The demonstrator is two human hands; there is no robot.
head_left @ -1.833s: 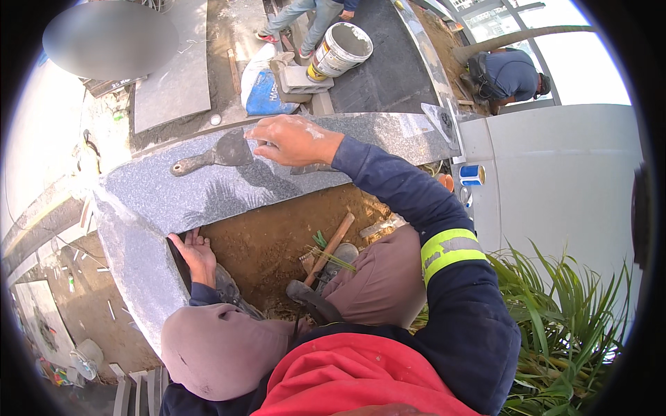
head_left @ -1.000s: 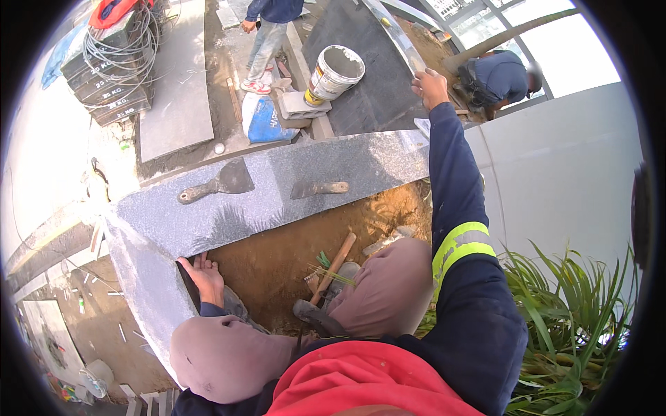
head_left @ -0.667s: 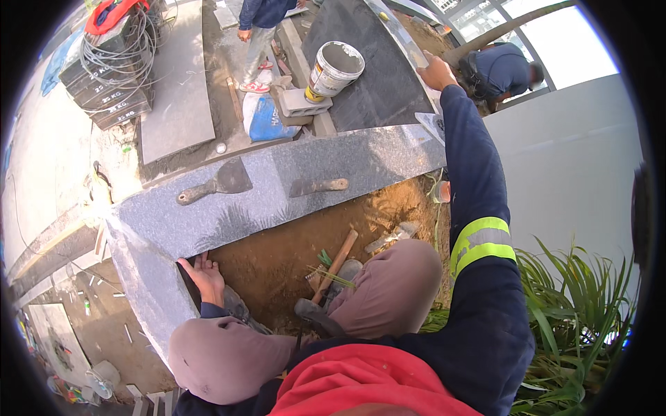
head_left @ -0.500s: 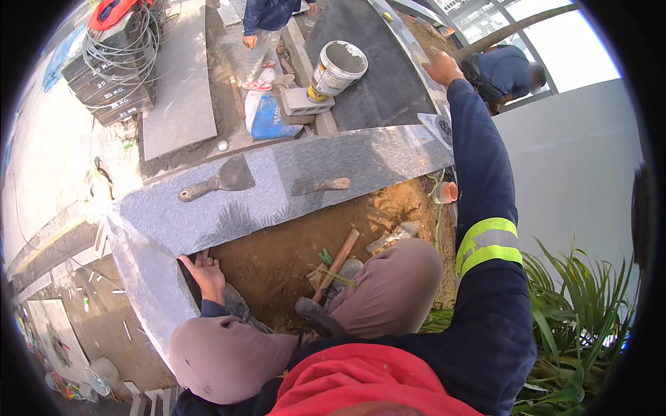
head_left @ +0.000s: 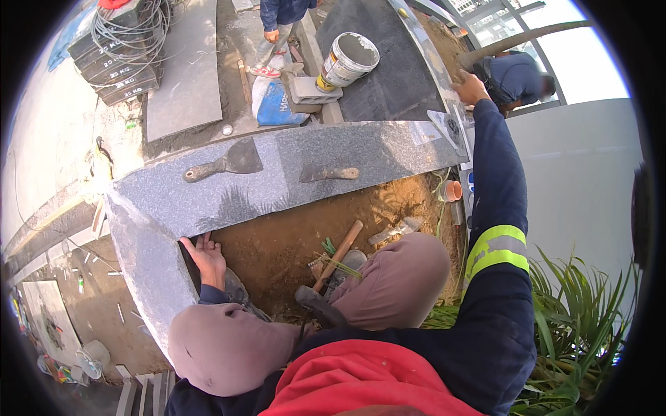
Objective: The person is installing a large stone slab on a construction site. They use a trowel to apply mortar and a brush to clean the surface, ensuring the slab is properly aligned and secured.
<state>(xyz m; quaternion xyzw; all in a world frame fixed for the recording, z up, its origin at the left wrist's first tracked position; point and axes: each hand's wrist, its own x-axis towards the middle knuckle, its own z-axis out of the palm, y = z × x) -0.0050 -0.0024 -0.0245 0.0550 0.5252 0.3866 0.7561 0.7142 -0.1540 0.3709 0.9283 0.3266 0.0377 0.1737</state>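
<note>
My left hand (head_left: 207, 262) is at the inner corner of the grey stone coping (head_left: 208, 187). Its thumb and fingers are apart, with the fingertips against the slab's lower edge and partly hidden. My right arm reaches far forward, and my right hand (head_left: 472, 89) is over the narrow stone edging at the far right, fingers spread and holding nothing that I can see. On the coping lie a wide scraper (head_left: 239, 158) and a smaller wooden-handled scraper (head_left: 329, 173). A wooden-handled tool (head_left: 338, 255), its head partly hidden, rests in the soil by my foot.
A mortar bucket (head_left: 349, 61) sits on a concrete block (head_left: 312, 90) beside a blue-white sack (head_left: 277, 104). One person stands beyond; another bends at far right. An orange pipe (head_left: 451, 191) rises near the soil's edge. Stacked weights (head_left: 121, 55) with cable stand far left; plants (head_left: 569, 319) grow at right.
My right hand has drawn a little nearer and to the right along the edging. The view has shifted slightly. My left hand stays at the corner, and the scrapers lie where they were.
</note>
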